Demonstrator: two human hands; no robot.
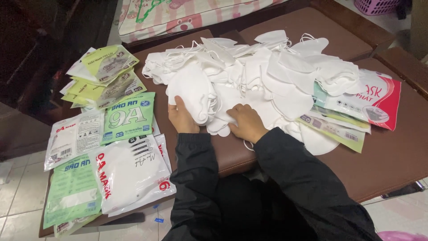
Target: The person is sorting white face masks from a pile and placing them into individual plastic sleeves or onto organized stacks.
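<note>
Both hands work the near edge of a heap of white folded fabric face masks [258, 76] on a brown padded bench [392, 156] — the left hand [182, 118] curls its fingers [179, 103] around one mask, the right hand [246, 122] presses bent fingers onto the pile. Left of the fingers lie flat green and white plastic mask packets [120, 147]; right of them, a red-and-white packet [379, 100].

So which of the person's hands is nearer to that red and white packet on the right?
The right hand. It rests on the white masks partway toward the red and white packet; the left hand grips masks farther away.
</note>
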